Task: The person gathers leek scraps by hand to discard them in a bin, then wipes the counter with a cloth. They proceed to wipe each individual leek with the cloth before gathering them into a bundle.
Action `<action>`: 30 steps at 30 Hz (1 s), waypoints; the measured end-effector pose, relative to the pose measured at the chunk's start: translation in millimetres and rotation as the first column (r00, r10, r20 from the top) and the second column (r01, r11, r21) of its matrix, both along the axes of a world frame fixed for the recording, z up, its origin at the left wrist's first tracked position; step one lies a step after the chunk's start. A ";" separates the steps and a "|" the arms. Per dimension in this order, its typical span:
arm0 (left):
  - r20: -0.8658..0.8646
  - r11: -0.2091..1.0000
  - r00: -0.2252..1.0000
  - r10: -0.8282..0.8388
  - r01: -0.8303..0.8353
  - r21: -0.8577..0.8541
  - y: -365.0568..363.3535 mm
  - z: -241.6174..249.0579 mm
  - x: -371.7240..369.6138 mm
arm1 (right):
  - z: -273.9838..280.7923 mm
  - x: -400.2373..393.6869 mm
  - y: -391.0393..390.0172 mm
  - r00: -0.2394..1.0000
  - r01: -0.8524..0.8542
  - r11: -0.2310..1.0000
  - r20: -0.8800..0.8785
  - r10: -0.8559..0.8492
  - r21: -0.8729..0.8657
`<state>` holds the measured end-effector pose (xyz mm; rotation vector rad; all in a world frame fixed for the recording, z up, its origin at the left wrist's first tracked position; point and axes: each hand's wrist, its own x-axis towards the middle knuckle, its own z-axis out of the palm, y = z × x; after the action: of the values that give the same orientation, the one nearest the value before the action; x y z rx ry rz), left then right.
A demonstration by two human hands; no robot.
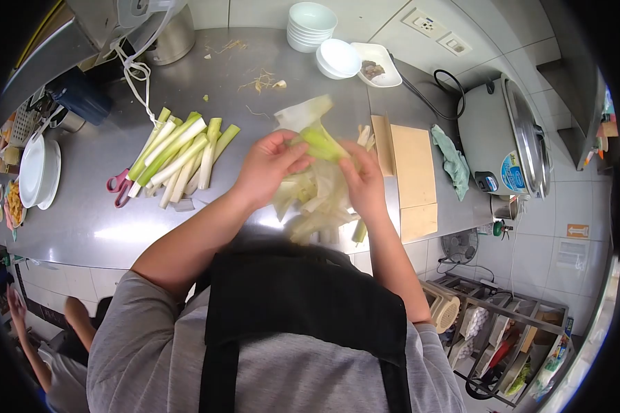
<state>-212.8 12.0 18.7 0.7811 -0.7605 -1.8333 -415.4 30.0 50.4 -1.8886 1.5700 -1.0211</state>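
The left hand and right hand both grasp the pale green stalk layer, located between the two hands above the tabletop. Lettering on the blue label of the lidded appliance is illegible.

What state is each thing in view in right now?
Leaf: held by left hand and right hand
Peelings: loosely heaped
Stalks: cut, loosely piled
Scissors: blades hidden, open or shut unclear
Bowls: stacked
Dish: holding something dark
Cloth: crumpled
Cooker: lid shut
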 end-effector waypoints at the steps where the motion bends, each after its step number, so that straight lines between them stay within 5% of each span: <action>1: -0.001 1.000 1.000 -0.003 0.003 0.000 1.9 -0.9 -1.5 | -8.0 -4.8 -4.1 0.995 -0.011 0.992 0.096 -0.001 0.122; 3: -0.130 1.000 0.991 -0.027 0.028 0.007 5.4 -1.5 -4.1 | -9.6 -6.1 -5.5 0.982 -0.031 0.970 0.189 -0.016 0.242; 6: -0.019 0.997 0.997 -0.076 0.075 -0.033 6.8 0.6 -4.0 | 6.8 9.4 -3.2 0.996 -0.065 0.995 0.063 0.060 0.082; 8: 0.038 0.992 0.993 -0.113 0.115 -0.057 9.9 4.0 -4.7 | 23.2 22.7 2.0 0.966 -0.121 0.986 -0.241 0.090 -0.117; 9: 0.098 0.984 0.984 -0.151 0.159 -0.081 10.6 5.4 -5.6 | 22.0 23.1 1.0 0.966 -0.121 0.986 -0.241 0.090 -0.116; 12: 0.203 0.981 0.975 -0.087 0.119 -0.152 8.8 7.9 -7.3 | 21.4 19.8 -6.7 0.994 -0.105 0.974 -0.003 0.107 -0.202; 14: 0.215 0.989 0.975 -0.049 0.077 -0.125 7.7 4.0 -4.0 | 28.0 3.8 -12.0 0.910 0.129 0.992 0.398 -0.120 0.004; 15: 0.230 0.995 0.973 -0.014 0.037 -0.097 7.4 1.2 -1.5 | 28.9 -4.8 -14.6 0.911 0.123 0.992 0.397 -0.114 0.003; 18: 0.216 0.997 0.976 0.032 -0.016 -0.079 9.9 -5.3 2.9 | 15.8 -26.2 -22.0 0.638 0.184 0.966 0.725 -0.259 0.183; 19: 0.213 0.997 0.977 0.030 -0.014 -0.079 11.3 -6.0 3.7 | 13.8 -32.3 -22.5 0.639 0.186 0.965 0.724 -0.260 0.183; 22: 0.262 1.000 0.965 0.016 -0.008 -0.030 17.3 -4.6 3.8 | 17.9 -35.2 -23.1 0.338 0.237 0.950 0.900 -0.276 0.202; 30: 0.231 0.994 0.972 0.038 -0.013 -0.107 30.4 9.6 -7.1 | -10.9 -79.4 -33.7 0.125 0.469 0.828 0.904 -0.409 0.309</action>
<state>-219.9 42.4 28.3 0.9437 -0.9845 -1.6820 -494.8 -3.7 39.6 -0.3404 1.2197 -1.9620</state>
